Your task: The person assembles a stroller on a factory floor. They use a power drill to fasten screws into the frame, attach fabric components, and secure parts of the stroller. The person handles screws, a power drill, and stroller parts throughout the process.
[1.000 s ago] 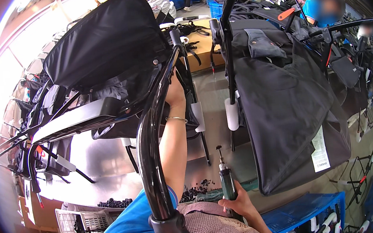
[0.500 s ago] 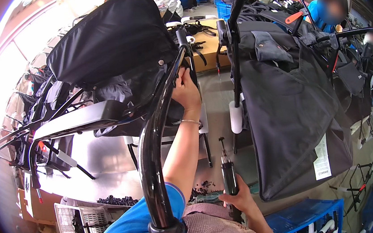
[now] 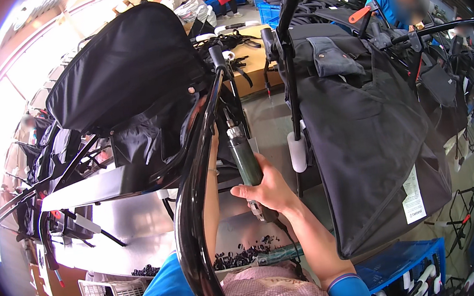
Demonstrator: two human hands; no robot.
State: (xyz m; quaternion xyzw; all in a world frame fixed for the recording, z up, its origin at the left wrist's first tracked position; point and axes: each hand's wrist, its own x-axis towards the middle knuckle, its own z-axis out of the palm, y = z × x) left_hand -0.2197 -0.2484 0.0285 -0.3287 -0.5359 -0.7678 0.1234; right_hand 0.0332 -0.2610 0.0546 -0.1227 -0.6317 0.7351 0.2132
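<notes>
A black stroller frame with a padded fabric seat (image 3: 121, 73) lies over a steel workbench (image 3: 126, 238). Its curved black tube (image 3: 195, 192) runs up the middle of the view. My right hand (image 3: 267, 191) grips a dark green powered screwdriver (image 3: 244, 159), its tip pointing up at the joint behind the tube. My left hand (image 3: 214, 147) is mostly hidden behind the tube and holds the frame near that joint; a bracelet sits on the wrist.
A second stroller with black fabric (image 3: 361, 136) hangs at the right. A pile of small black parts (image 3: 236, 256) lies on the bench edge. A white wire basket (image 3: 105, 295) and blue crates (image 3: 403, 269) stand below. A person (image 3: 400, 4) works at the far right.
My right hand has raised the screwdriver from low by my lap up to the joint on the frame. My left hand stays at the tube.
</notes>
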